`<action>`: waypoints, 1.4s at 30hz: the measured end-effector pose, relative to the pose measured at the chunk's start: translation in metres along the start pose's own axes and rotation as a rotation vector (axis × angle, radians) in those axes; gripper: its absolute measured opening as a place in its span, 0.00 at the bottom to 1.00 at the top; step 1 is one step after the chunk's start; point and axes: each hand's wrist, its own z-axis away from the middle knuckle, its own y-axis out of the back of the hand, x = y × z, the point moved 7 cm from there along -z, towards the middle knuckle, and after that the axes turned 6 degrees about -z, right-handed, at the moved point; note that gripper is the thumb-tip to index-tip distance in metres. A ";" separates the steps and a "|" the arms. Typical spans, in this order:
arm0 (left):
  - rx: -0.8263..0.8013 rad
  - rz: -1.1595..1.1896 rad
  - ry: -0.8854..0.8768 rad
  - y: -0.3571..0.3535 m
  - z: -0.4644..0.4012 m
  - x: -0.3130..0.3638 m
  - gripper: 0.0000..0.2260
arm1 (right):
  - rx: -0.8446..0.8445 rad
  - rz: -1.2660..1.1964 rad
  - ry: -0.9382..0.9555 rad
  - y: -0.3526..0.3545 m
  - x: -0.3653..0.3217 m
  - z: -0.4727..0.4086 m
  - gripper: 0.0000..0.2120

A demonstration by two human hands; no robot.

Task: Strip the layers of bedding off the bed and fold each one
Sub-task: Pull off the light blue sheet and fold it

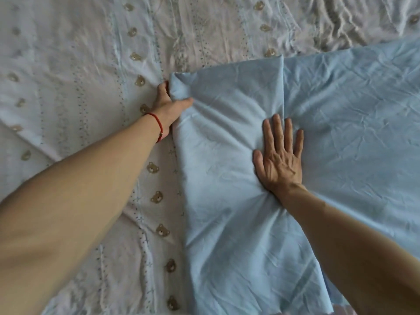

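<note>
Head view: left hand [169, 105] pinches blue sheet [329, 114]; right hand [280, 160] presses flat.

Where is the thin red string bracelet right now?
In the head view, the thin red string bracelet circles the left wrist, left of centre, just behind the left hand gripping the light blue sheet's corner.

A: Bed surface [68, 64] fills the whole view; pale white-and-pink printed cloth, wrinkled all over; deeper creases bunched at the upper right [345, 17].

B: Pattern?

A: Rows of small tan bear faces [156, 196] running in lines; bands of fine dots and tiny stars beside them.

B: Light?

A: Soft and even; faint sheen on the raised folds; no hard shadows; walls, floor, windows out of frame.
</note>
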 end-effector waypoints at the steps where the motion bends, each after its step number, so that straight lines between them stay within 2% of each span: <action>1: -0.005 0.003 0.016 -0.002 0.011 -0.006 0.40 | 0.001 -0.006 -0.009 0.001 0.001 0.000 0.38; 3: 0.009 0.029 0.025 -0.010 0.041 -0.029 0.41 | -0.014 -0.020 -0.001 0.003 0.001 0.005 0.38; 5: 0.091 0.018 0.048 -0.018 0.086 -0.047 0.39 | -0.036 -0.051 0.018 0.005 -0.003 0.000 0.38; 9: 0.214 -0.014 0.152 -0.033 0.218 -0.105 0.31 | -0.122 -0.118 0.056 0.020 0.000 0.031 0.37; 11: 0.202 -0.032 0.212 -0.037 0.275 -0.140 0.32 | -0.126 -0.219 0.054 0.025 0.004 0.080 0.35; 13: 0.164 -0.092 0.276 -0.038 0.321 -0.171 0.28 | -0.132 -0.289 0.048 0.025 0.008 0.151 0.33; 15: 0.115 -0.188 0.335 -0.042 0.358 -0.186 0.21 | -0.147 -0.276 0.060 0.022 0.016 0.219 0.31; 17: 0.134 -0.261 0.343 -0.041 0.379 -0.192 0.20 | -0.180 -0.234 0.110 0.020 0.020 0.268 0.32; 19: 0.165 -0.321 0.318 -0.038 0.379 -0.184 0.19 | -0.221 -0.204 0.170 0.024 0.019 0.286 0.38; 21: 0.171 -0.351 0.326 -0.035 0.369 -0.170 0.17 | -0.219 -0.250 0.154 0.037 0.016 0.278 0.40; 23: 0.201 -0.349 0.297 -0.026 0.351 -0.152 0.17 | -0.155 -0.461 -0.003 0.051 0.016 0.260 0.36; 25: 0.234 -0.307 0.246 -0.018 0.322 -0.130 0.19 | -0.113 -0.691 -0.254 0.056 0.027 0.246 0.29; 27: 0.250 -0.247 0.233 -0.011 0.283 -0.113 0.20 | -0.120 -0.813 -0.390 0.051 0.038 0.242 0.24; 29: 0.259 -0.190 0.220 -0.002 0.236 -0.113 0.25 | -0.181 -0.801 -0.370 0.045 0.042 0.244 0.21; 32: 0.263 -0.174 0.189 0.005 0.185 -0.105 0.28 | -0.187 -0.630 -0.328 0.050 0.043 0.246 0.23; 37: 0.252 -0.602 0.014 -0.018 0.222 0.003 0.13 | -0.080 -0.585 -0.235 0.071 0.034 0.231 0.26; 39: 0.189 -0.642 -0.080 -0.039 0.234 0.032 0.12 | -0.045 -0.645 -0.212 0.084 0.036 0.220 0.23; 42: 0.118 -0.599 -0.249 -0.083 0.250 0.079 0.13 | -0.062 -0.811 -0.240 0.103 0.049 0.199 0.14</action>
